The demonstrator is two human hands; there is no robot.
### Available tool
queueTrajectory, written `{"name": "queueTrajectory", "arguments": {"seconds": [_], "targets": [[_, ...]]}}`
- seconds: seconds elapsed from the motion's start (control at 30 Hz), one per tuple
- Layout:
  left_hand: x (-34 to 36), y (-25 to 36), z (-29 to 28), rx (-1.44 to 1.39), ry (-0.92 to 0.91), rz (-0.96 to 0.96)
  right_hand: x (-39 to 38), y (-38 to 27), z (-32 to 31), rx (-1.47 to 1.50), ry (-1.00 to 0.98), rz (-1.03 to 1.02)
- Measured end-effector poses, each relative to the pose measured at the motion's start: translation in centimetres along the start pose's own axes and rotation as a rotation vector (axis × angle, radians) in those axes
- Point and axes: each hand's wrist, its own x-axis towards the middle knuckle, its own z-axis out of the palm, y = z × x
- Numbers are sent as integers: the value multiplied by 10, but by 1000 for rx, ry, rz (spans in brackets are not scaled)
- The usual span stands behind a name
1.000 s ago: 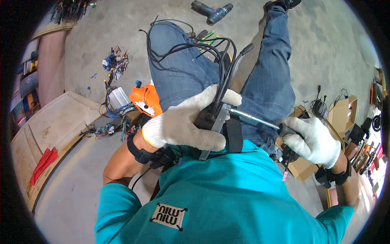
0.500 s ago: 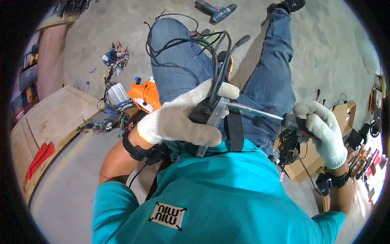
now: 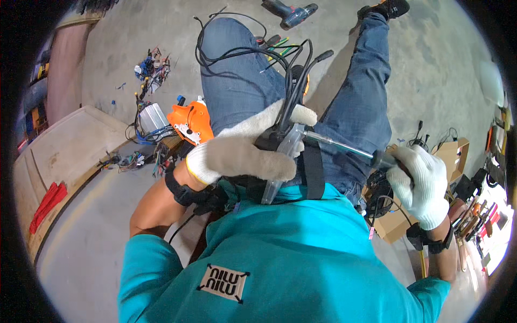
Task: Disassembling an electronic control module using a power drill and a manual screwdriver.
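Observation:
My left hand (image 3: 242, 153), in a white knit glove, grips a black block (image 3: 272, 137) with an attached metal bar (image 3: 272, 188), held over my lap. Several black cables (image 3: 288, 97) run up from the block and loop over my left thigh. A screwdriver (image 3: 344, 146) lies nearly level, its tip at the bar near the cables. My right hand (image 3: 417, 188), also gloved, is closed round its dark handle. A black strap (image 3: 313, 177) hangs beside the bar.
A cordless drill (image 3: 291, 13) lies on the floor ahead. Wire bundles (image 3: 153, 70), a silver controller box (image 3: 153, 118) and an orange casing (image 3: 191, 121) lie left, beside a pale board (image 3: 70, 140). Cardboard boxes (image 3: 452, 156) and assorted tools (image 3: 482, 215) are at right.
My right hand first moved outward along with the handle, then back slightly, its fingers changing position. My left hand and the bar shifted a little upward in the view; the screwdriver tip stayed at the bar.

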Motion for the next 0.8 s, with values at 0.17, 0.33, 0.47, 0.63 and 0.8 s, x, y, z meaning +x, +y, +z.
{"name": "queueTrajectory", "arguments": {"seconds": [0.17,0.33,0.47,0.63,0.8], "targets": [[-1,-11,-6,50,-5,126,-10,5,17,455,149,312],[-5,-2,0,15,-7,87,-8,5,3,1127,-15,638],[-2,-7,-4,84,-37,120,3,19,-18,1174,-446,716],[0,-5,-5,164,-45,103,12,14,-16,911,-615,653],[2,-3,-4,82,-51,49,9,-4,-13,-92,-178,-70]]}}
